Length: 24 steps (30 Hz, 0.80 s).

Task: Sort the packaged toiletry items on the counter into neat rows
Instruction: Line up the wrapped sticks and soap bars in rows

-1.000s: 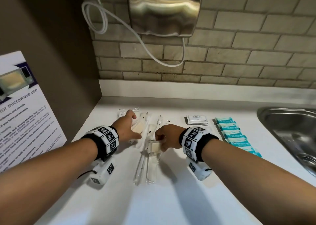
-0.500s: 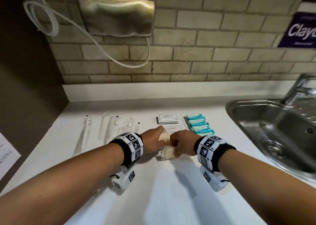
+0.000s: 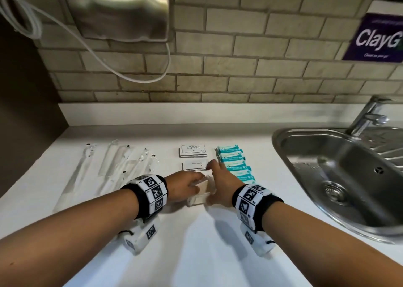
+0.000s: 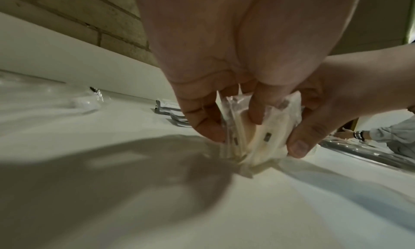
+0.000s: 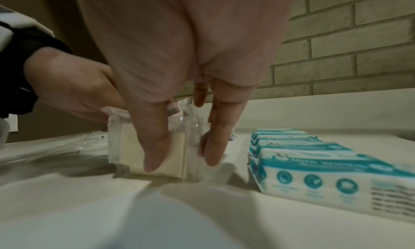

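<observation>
A small stack of clear-wrapped cream soap packets (image 3: 201, 192) stands on edge on the white counter (image 3: 196, 254), just in front of the toothpaste sachets (image 3: 194, 165). My left hand (image 3: 185, 185) grips the stack from the left, fingers curled over the wrappers (image 4: 265, 142). My right hand (image 3: 220, 184) pinches the stack from the right, thumb on the near face and fingers behind (image 5: 161, 160). Behind these lie shampoo sachets (image 3: 193, 151). A row of teal wipe packs (image 3: 234, 164) runs along the right (image 5: 314, 164).
Clear-wrapped toothbrushes (image 3: 113, 166) lie in a row at the left. A steel sink (image 3: 340, 177) with a tap (image 3: 368, 116) fills the right. A hand dryer (image 3: 117, 9) and a white hose (image 3: 130, 77) hang on the brick wall. Another person's sleeve (image 4: 386, 137) shows beyond the sink.
Both hands moved right from the toothbrushes, each with a soap packet, and brought the packets together in front of the toothpaste sachets. My view panned right toward the sink.
</observation>
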Each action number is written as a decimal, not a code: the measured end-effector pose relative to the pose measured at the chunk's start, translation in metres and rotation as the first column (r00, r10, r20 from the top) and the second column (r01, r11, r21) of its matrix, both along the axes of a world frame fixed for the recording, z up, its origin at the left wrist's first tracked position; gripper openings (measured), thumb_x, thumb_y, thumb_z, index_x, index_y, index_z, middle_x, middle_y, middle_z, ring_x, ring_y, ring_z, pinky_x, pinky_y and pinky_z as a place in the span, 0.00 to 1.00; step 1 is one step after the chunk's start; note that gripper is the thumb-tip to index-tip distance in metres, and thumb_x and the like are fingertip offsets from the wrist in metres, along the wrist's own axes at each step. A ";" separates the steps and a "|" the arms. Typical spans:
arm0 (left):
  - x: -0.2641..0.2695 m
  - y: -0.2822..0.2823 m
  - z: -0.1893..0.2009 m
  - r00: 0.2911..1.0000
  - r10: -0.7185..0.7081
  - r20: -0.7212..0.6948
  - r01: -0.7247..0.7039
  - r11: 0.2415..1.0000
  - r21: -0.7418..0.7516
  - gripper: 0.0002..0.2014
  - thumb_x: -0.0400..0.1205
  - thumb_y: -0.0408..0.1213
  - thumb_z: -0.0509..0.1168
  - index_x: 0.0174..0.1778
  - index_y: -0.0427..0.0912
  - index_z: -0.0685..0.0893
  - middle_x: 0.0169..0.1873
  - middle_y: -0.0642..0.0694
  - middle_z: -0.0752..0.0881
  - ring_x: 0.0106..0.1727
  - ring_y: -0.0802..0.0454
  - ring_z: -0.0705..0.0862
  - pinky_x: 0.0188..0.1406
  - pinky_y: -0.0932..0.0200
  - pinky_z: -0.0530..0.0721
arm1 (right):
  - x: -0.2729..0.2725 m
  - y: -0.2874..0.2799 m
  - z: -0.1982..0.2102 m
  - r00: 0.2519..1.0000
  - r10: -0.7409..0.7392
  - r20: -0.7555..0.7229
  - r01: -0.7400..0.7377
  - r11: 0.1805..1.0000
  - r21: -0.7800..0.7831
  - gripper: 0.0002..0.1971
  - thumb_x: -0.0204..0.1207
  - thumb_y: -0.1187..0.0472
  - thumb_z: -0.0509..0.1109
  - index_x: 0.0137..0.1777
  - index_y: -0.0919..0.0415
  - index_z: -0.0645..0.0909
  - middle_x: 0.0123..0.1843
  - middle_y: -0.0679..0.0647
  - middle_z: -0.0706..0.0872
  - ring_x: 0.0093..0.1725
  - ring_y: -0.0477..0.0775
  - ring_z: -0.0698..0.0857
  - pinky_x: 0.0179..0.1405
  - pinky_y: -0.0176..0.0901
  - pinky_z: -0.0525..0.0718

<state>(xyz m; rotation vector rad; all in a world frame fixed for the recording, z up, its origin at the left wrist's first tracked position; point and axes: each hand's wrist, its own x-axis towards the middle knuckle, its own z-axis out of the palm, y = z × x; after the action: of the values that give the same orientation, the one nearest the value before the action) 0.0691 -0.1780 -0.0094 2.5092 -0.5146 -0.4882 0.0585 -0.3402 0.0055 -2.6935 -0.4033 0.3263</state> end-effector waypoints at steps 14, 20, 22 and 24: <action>-0.020 -0.006 -0.012 0.997 0.047 0.059 -0.061 0.961 0.271 0.19 0.75 0.55 0.61 0.56 0.49 0.72 0.52 0.48 0.79 0.49 0.47 0.82 0.53 0.44 0.83 | 0.000 -0.007 -0.009 0.985 0.170 0.009 -0.158 0.938 -0.309 0.18 0.68 0.47 0.73 0.55 0.53 0.78 0.48 0.52 0.86 0.49 0.57 0.86 0.49 0.46 0.84; -0.023 -0.011 -0.011 0.990 0.086 0.111 -0.104 0.980 0.170 0.17 0.79 0.42 0.65 0.60 0.40 0.72 0.57 0.42 0.77 0.48 0.47 0.78 0.47 0.55 0.77 | 0.004 -0.006 -0.010 0.986 0.166 -0.032 -0.169 0.967 -0.191 0.17 0.69 0.56 0.73 0.57 0.57 0.78 0.51 0.55 0.84 0.52 0.59 0.86 0.51 0.47 0.84; -0.024 -0.008 -0.012 0.988 0.091 0.124 -0.113 0.977 0.183 0.22 0.77 0.44 0.68 0.63 0.41 0.71 0.59 0.44 0.75 0.52 0.45 0.79 0.51 0.54 0.79 | 0.005 -0.006 -0.009 0.984 0.174 -0.032 -0.177 0.962 -0.206 0.22 0.65 0.53 0.76 0.59 0.55 0.77 0.52 0.53 0.84 0.52 0.58 0.85 0.52 0.48 0.85; -0.024 -0.007 -0.015 0.987 0.096 0.130 -0.122 0.970 0.209 0.25 0.75 0.45 0.70 0.64 0.42 0.70 0.59 0.45 0.74 0.55 0.43 0.81 0.55 0.50 0.81 | 0.006 -0.005 -0.010 0.981 0.188 -0.037 -0.191 0.955 -0.227 0.28 0.62 0.51 0.80 0.61 0.53 0.76 0.52 0.52 0.83 0.51 0.57 0.84 0.53 0.50 0.85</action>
<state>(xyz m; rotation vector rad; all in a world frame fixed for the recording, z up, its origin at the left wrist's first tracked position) 0.0448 -0.1849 -0.0243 2.7711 -0.3819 -0.3709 0.0645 -0.3451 -0.0040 -2.8807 -0.6597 0.4745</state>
